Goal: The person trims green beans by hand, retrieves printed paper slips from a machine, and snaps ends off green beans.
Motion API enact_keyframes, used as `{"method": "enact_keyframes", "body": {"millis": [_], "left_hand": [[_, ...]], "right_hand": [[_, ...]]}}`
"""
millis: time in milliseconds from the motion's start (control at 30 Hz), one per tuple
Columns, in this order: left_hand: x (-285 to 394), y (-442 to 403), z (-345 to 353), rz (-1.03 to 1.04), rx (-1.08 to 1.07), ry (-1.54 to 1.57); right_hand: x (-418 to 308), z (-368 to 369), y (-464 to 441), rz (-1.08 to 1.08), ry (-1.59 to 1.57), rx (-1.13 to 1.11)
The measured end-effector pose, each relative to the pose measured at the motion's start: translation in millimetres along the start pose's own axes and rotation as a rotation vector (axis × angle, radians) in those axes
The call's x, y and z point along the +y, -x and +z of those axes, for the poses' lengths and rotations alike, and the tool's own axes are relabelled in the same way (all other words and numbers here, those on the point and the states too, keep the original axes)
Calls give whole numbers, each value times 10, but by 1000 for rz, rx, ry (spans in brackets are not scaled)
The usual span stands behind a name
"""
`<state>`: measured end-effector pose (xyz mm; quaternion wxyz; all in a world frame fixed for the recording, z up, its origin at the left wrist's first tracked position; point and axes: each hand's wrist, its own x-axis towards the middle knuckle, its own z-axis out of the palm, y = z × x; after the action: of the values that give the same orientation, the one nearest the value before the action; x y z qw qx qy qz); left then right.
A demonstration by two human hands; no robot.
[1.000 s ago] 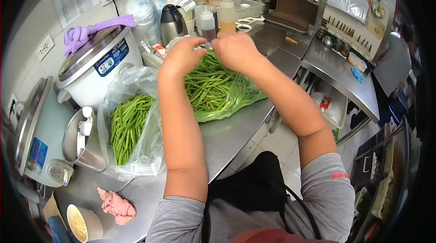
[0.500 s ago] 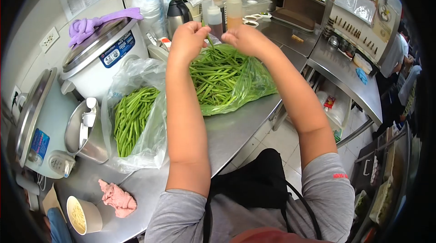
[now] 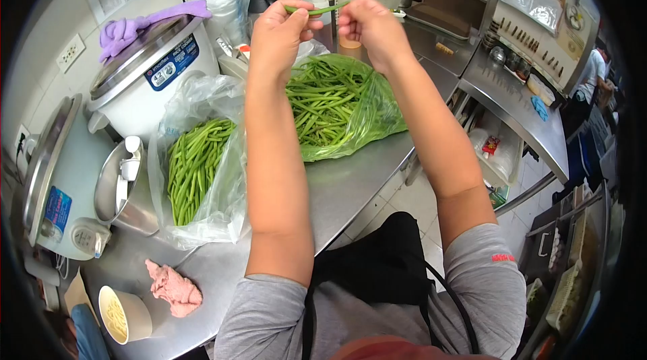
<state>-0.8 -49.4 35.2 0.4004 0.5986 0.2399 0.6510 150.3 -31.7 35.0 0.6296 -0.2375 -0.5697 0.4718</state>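
Observation:
A single green bean [image 3: 322, 10] is stretched nearly level between my two hands, above the bags. My left hand [image 3: 286, 28] pinches it near its left end. The fingers of my right hand [image 3: 371, 28] are curled and closed at its right tip. Beneath them a pile of green beans [image 3: 330, 101] fills an open clear plastic bag [image 3: 374, 114]. Left of my left forearm, a second plastic bag [image 3: 232, 175] holds more green beans [image 3: 195, 165], lying mostly in line.
Two rice cookers [image 3: 145, 80] [image 3: 64, 171], a steel pot [image 3: 141, 208], a pink cloth [image 3: 173, 289] and a paper cup [image 3: 128, 316] stand along the steel counter [image 3: 323, 205]. Squeeze bottles and a thermos [image 3: 261, 0] are behind my hands. A person [image 3: 593, 70] is at the far right.
Both hands have risen, and the bean has turned from hanging down to nearly level. My right hand, apart from it before, is now at its tip.

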Motion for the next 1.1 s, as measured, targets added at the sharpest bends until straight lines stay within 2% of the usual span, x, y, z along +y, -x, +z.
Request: {"method": "enact_keyframes", "body": {"millis": [100,167,233,267,367,467,567,700,767,833,933,1033,1100], "left_hand": [[7,-27,-68,56,71,100],[36,-33,-163,84,143,130],[59,-40,-218,92,225,139],[46,-44,-227,87,201,177],[-43,-76,-200,33,162,175],[-10,-35,-139,-116,119,-179],[-147,-36,-167,-36,-37,-637],[-266,-14,-119,-114,-221,-911],[-336,-52,-113,-89,-266,-965],[-297,-60,-60,-133,-262,-1014],[-230,-20,41,-13,-169,-857],[-189,-37,101,-182,-208,-360],[-130,-15,140,-166,-137,-261]], "right_hand": [[-31,-189,-117,-100,-209,132],[9,-285,-96,9,213,-74],[197,-335,17,42,779,-351],[299,-351,44,-62,1177,-428],[244,-134,273,36,1569,-564],[377,-104,275,-140,1868,-608],[299,-83,230,-409,1848,-442],[166,-79,95,-705,1766,-204],[119,-83,19,-823,1718,-119],[49,-56,14,-819,1619,-49],[28,-26,-1,-755,1325,75],[-44,30,32,-553,904,198],[-34,3,-4,-409,645,217]]}}
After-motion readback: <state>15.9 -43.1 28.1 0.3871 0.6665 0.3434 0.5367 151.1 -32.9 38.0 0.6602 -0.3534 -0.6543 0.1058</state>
